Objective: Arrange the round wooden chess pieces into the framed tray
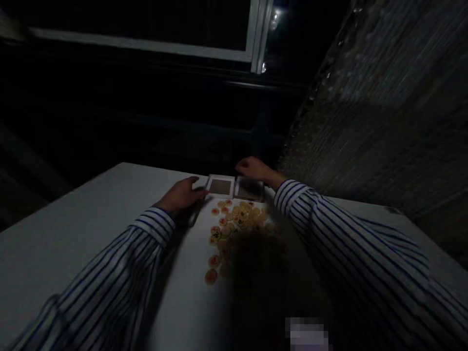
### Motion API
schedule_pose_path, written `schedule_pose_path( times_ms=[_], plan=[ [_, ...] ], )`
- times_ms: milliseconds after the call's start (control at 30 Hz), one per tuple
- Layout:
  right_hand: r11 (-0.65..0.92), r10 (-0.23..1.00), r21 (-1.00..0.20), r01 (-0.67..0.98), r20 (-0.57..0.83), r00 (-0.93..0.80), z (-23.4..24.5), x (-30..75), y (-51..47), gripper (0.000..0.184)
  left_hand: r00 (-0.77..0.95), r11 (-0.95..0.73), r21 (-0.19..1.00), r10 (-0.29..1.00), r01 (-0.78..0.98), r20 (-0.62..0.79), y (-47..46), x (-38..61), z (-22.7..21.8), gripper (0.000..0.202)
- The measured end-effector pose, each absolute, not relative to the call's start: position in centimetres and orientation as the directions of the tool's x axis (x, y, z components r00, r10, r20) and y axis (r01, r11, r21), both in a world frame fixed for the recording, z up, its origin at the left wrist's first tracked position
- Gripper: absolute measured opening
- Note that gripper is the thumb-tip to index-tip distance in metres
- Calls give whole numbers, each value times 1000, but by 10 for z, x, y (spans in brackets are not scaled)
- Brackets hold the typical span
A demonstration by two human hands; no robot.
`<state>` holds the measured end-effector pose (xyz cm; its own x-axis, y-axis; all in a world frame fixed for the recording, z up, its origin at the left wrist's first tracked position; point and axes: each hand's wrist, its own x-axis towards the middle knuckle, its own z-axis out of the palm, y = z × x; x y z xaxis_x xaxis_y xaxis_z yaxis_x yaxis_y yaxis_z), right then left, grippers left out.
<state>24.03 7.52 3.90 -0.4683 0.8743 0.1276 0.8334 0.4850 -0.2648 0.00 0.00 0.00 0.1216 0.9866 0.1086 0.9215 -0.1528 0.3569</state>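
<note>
My left hand (183, 196) rests at the left edge of a shallow box half with a pale rim (222, 177), its fingers apart and its thumb by the rim. My right hand (255, 169) is over the far side of the other box half (261, 199), which lies in shadow. Its fingers are curled together, and whatever they hold, if anything, is too dark to make out. In front of both halves lie many loose round Chinese chess pieces (223, 222), pale wood with red or black characters. The nearer pieces on the right sink into a dark shadow.
A white table (109, 200) spreads under everything, its far edge just past the box halves. At the right, a rough, greyish sheet or curtain (383, 107) hangs beside the table. A white window frame (146, 45) shows in the dark background. A pixelated patch covers the lower right.
</note>
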Motion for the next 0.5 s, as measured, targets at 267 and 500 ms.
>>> schedule_pose_path(
  times_ms=[267,500],
  plan=[
    [456,889,-224,861,70,-453,33,222,92,27,179,-187,322,982,928,52,18,7,-15,77],
    [434,900,-144,889,19,-436,26,203,108,29,179,-160,334,984,929,-25,28,12,-20,85]
  ],
)
